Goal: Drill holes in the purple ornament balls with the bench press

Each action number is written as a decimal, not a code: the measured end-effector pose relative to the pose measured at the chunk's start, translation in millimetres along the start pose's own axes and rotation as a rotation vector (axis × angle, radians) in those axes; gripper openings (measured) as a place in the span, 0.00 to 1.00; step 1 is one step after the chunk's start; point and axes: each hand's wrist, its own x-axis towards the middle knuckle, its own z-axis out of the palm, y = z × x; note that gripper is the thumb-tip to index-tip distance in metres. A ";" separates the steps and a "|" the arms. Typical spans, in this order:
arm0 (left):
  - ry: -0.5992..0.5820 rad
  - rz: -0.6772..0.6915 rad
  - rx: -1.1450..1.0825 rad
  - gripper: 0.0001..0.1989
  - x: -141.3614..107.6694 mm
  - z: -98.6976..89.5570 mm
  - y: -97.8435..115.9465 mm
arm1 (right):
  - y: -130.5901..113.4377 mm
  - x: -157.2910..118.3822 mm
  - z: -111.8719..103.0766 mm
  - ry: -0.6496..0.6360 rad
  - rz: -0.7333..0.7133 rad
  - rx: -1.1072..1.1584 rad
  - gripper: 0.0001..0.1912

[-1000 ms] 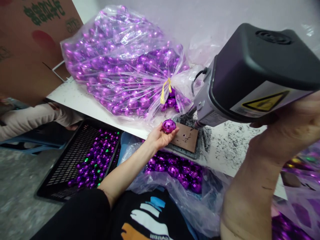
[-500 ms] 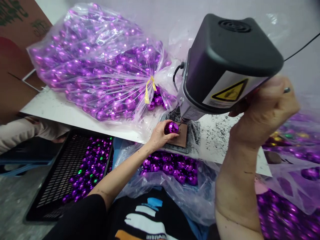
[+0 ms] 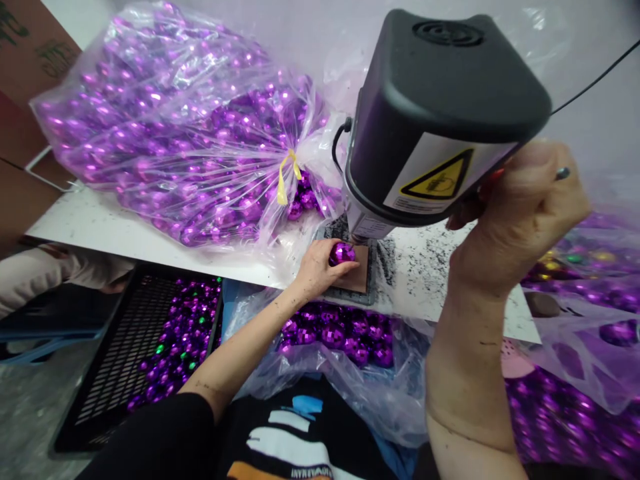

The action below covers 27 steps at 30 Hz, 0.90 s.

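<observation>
My left hand (image 3: 320, 267) grips a shiny purple faceted ball (image 3: 343, 253) between thumb and fingers, over a brown pad (image 3: 357, 277) on the drill press's base. The black motor head of the drill press (image 3: 460, 80), with a yellow warning label, hangs above, its lower tip close to the ball. My right hand (image 3: 525, 207) is raised at the right side of the machine with fingers curled; what they hold is hidden behind the housing.
A big clear bag of purple balls (image 3: 175, 133) tied with yellow lies on the white table (image 3: 150, 230). Below are an open bag of purple balls (image 3: 340, 333) and a black crate (image 3: 107, 353). More balls lie at right. A person's leg (image 3: 40, 273) shows at left.
The view has shifted slightly, so most things sit a little further left. The ball is still in my left hand near the machine's tip; my right hand stays raised beside the housing.
</observation>
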 end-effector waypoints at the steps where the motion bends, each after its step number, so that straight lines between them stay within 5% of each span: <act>1: -0.005 0.004 0.015 0.25 -0.5 -1.0 -0.9 | 0.2 -0.3 0.0 -0.001 0.004 -0.002 0.25; 5: -0.040 0.084 0.073 0.25 -2.2 -0.4 0.2 | 1.9 -0.7 0.7 0.020 -0.001 0.010 0.25; 12: 0.051 0.025 0.122 0.24 -7.0 12.3 5.1 | -2.5 -2.7 -7.3 -0.058 0.019 -0.002 0.26; 22: 0.055 0.022 0.122 0.22 -7.5 13.1 4.5 | -3.7 -69.5 -35.1 -0.134 -0.005 -0.198 0.07; 27: 0.052 0.029 0.120 0.22 -7.3 13.4 4.1 | 7.2 -76.6 -30.0 -0.098 -0.039 -0.163 0.06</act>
